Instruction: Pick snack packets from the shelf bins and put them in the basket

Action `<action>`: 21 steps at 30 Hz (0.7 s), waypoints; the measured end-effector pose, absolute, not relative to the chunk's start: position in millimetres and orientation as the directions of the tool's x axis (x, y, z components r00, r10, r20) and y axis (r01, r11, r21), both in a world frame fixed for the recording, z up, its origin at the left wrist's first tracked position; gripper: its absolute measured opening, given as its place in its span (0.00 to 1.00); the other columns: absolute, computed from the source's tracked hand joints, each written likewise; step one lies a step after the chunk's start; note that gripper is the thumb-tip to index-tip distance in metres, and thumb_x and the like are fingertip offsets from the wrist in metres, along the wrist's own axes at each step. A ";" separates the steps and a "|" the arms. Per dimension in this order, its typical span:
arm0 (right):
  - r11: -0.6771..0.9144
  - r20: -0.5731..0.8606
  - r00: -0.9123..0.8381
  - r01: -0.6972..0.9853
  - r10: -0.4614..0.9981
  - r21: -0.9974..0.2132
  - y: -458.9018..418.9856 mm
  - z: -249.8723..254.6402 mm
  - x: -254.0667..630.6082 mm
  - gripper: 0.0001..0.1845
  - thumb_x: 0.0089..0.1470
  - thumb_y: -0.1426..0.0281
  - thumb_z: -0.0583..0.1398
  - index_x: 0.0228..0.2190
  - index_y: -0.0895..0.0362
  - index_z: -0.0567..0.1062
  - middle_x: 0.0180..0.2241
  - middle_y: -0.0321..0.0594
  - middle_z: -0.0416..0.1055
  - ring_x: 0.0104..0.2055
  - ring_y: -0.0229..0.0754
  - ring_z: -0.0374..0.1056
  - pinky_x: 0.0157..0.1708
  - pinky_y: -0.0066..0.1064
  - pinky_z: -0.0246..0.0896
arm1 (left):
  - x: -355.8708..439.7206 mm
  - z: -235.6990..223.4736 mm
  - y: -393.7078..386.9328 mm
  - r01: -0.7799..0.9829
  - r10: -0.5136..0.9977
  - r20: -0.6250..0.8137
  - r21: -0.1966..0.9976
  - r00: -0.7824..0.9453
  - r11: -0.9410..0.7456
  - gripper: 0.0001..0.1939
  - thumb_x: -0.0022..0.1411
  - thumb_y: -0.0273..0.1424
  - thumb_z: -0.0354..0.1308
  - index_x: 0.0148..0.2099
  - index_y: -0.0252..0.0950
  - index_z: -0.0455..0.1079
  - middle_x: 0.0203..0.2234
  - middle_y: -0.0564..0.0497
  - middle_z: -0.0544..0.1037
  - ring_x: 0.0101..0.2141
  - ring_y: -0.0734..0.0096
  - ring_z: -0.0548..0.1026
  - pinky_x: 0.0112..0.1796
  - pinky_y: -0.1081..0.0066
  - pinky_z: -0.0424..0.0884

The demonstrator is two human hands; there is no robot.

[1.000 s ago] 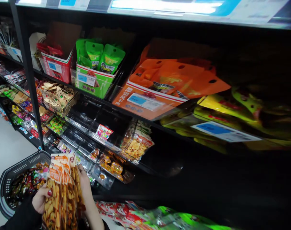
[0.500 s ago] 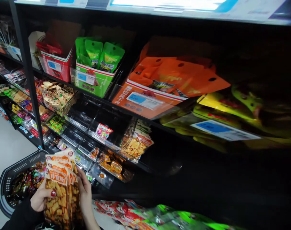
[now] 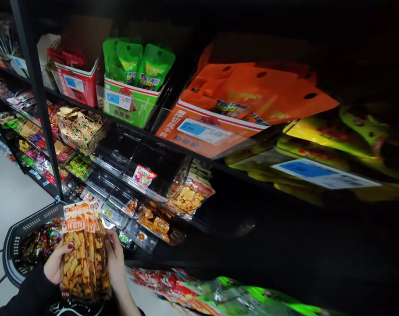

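Both my hands hold one upright stack of several clear snack packets [image 3: 82, 254] with orange-and-white tops, at the lower left. My left hand [image 3: 55, 264], in a black sleeve, grips the stack's left edge with the thumb across the front. My right hand [image 3: 116, 259] is closed on the stack's right edge. Just behind the stack sits a black shopping basket [image 3: 13, 240] full of small wrapped snacks. The same sort of packets fill a clear bin [image 3: 190, 196] on the shelf to the right.
A dark shelf unit runs across the view with a black upright post [image 3: 38, 96]. It carries a red box [image 3: 75, 79], a green box [image 3: 129, 101], an orange box [image 3: 206, 131] and yellow bags [image 3: 318, 149]. Red and green bags [image 3: 199, 294] lie at the bottom.
The stack of packets has been squared up and brought a little lower and closer to me. The view has tipped downward, so the lit strip on top is gone.
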State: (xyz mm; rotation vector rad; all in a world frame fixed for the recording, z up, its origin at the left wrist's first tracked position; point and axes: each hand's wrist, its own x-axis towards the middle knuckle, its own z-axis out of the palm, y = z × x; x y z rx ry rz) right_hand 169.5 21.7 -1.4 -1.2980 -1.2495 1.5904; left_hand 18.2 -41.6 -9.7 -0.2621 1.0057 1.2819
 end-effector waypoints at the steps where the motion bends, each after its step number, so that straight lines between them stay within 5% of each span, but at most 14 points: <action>1: -0.245 -0.272 -0.257 0.134 0.927 -0.960 23.6 -0.8 172.7 0.15 0.55 0.61 0.48 0.34 0.57 0.68 0.35 0.41 0.68 0.37 0.41 0.64 0.39 0.32 0.58 | 18.5 -8.3 -40.6 -0.885 0.658 -0.753 0.314 -0.011 0.345 0.33 0.44 0.19 0.62 0.54 0.33 0.57 0.33 0.43 0.78 0.36 0.49 0.75 0.36 0.54 0.73; 4: -0.115 -0.200 -0.229 0.337 0.953 -0.934 30.4 8.0 186.2 0.16 0.56 0.63 0.46 0.35 0.57 0.69 0.37 0.43 0.67 0.41 0.43 0.62 0.42 0.34 0.55 | 22.8 -1.7 -36.9 -0.883 0.623 -0.782 0.281 0.016 0.376 0.31 0.46 0.19 0.61 0.53 0.32 0.58 0.34 0.43 0.77 0.36 0.50 0.75 0.37 0.54 0.72; 7: 0.007 -0.081 -0.186 0.429 0.979 -0.903 32.7 29.2 194.1 0.15 0.56 0.63 0.47 0.36 0.57 0.68 0.35 0.42 0.66 0.40 0.42 0.62 0.41 0.33 0.55 | 29.7 2.8 -32.9 -0.852 0.633 -0.772 0.373 -0.065 0.368 0.30 0.45 0.19 0.61 0.51 0.34 0.59 0.33 0.45 0.77 0.37 0.51 0.75 0.38 0.56 0.72; 10: 0.090 -0.133 -0.321 0.595 0.938 -0.799 24.2 49.5 185.7 0.10 0.48 0.62 0.57 0.30 0.56 0.68 0.29 0.39 0.67 0.36 0.46 0.63 0.37 0.35 0.55 | 35.0 1.8 -29.6 -0.806 0.668 -0.733 0.468 -0.125 0.362 0.27 0.44 0.21 0.64 0.47 0.33 0.61 0.32 0.45 0.77 0.37 0.51 0.74 0.38 0.57 0.71; 13: 0.060 -0.214 -0.260 0.755 0.942 -0.653 10.6 53.0 169.4 0.15 0.43 0.65 0.62 0.34 0.56 0.68 0.34 0.42 0.70 0.40 0.52 0.63 0.43 0.43 0.52 | 37.7 -1.8 -27.6 -0.778 0.667 -0.723 0.520 -0.181 0.353 0.24 0.42 0.24 0.66 0.44 0.32 0.64 0.32 0.44 0.77 0.37 0.51 0.74 0.38 0.59 0.71; 18: -0.018 -0.257 -0.199 0.758 0.946 -0.652 0.4 35.5 160.8 0.13 0.47 0.68 0.59 0.37 0.56 0.66 0.35 0.40 0.71 0.37 0.49 0.66 0.38 0.37 0.57 | 38.5 -5.6 -26.9 -0.752 0.699 -0.679 0.577 -0.225 0.318 0.23 0.43 0.25 0.66 0.43 0.33 0.64 0.34 0.44 0.77 0.39 0.53 0.74 0.39 0.61 0.71; 21: 0.032 -0.174 -0.207 0.725 0.963 -0.688 0.3 29.4 163.1 0.07 0.49 0.68 0.58 0.33 0.54 0.66 0.31 0.37 0.71 0.34 0.46 0.67 0.34 0.33 0.57 | 37.0 -6.4 -27.8 -0.826 0.667 -0.719 0.487 -0.196 0.283 0.25 0.43 0.24 0.66 0.45 0.34 0.63 0.35 0.45 0.77 0.40 0.52 0.73 0.40 0.60 0.71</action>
